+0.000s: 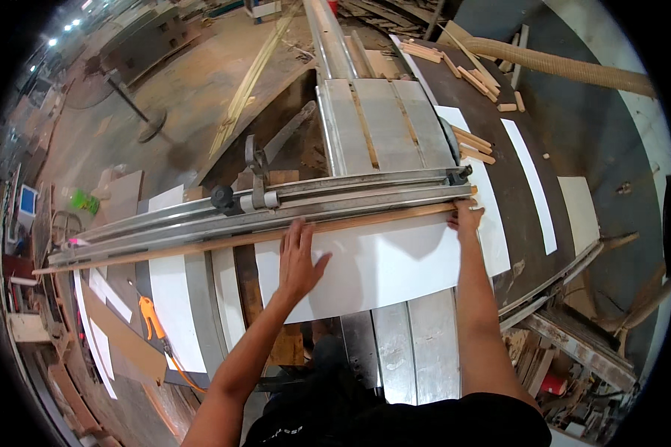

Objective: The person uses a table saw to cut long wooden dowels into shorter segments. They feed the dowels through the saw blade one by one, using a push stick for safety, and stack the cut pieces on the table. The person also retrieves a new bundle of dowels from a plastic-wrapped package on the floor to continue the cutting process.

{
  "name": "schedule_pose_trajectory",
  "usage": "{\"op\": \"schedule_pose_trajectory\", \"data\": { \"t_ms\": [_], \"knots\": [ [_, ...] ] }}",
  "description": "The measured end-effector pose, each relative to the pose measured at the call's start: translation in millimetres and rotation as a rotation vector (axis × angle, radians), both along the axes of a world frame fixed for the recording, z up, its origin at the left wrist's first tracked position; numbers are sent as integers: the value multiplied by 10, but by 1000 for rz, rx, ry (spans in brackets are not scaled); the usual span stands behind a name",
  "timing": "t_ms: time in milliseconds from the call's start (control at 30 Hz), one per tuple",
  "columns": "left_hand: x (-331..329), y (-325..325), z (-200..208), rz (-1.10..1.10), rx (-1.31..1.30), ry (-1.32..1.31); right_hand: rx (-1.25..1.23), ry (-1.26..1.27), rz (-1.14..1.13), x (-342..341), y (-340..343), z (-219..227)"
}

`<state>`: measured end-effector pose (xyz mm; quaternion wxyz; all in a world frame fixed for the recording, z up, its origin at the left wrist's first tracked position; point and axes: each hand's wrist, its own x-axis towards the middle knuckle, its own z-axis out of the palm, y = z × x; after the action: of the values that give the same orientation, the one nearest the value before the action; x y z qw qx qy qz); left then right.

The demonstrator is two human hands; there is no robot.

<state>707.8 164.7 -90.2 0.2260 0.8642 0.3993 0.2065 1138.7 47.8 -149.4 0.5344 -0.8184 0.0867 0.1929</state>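
1. Running between nine and three o'clock from the middle of the head view, a long wooden stick (380, 217) lies along the near side of a metal rail (350, 195), just above a white board (373, 261).
2. Judging by how things lie, the work is partway along: short sticks (477, 83) lie near half past one on a dark table (511, 186), and a few more pieces (476, 155) sit at two o'clock, near the slotted metal plate (384, 119).
3. What seems left is the long stick, which runs in one length (whether others wait elsewhere, I cannot tell).
4. Its colour is a light, warm brown; it is thin and narrow. Any slight bend may well come from the lens, and its grain is too small to make out.
5. Between seven and eight o'clock, close to the middle, the left hand (300, 262) has straight fingers and a thumb set apart, its fingertips at the stick without wrapping it.
6. At three o'clock, the right hand (467, 217) is at the stick's right end, fingers bent; I cannot tell whether they close on it.
7. Toward eight o'clock lies an orange air gun (150, 319).
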Motion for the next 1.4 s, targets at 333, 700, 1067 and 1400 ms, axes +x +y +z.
{"op": "schedule_pose_trajectory", "data": {
  "t_ms": [333,700,1067,1400],
  "knots": [
    [-1150,-463,-259,812,-458,-662,317,53,215,328,-744,-120],
    [-1970,-178,3,889,-998,-2002,619,-530,255,-2254,-2417,1822],
    [-2660,-540,1315,219,-1145,-2276,536,-491,-63,-1592,-2221,1643],
    [-2790,-330,2935,-639,-675,-2079,712,-178,151,-1518,-1309,2266]
  ]
}}
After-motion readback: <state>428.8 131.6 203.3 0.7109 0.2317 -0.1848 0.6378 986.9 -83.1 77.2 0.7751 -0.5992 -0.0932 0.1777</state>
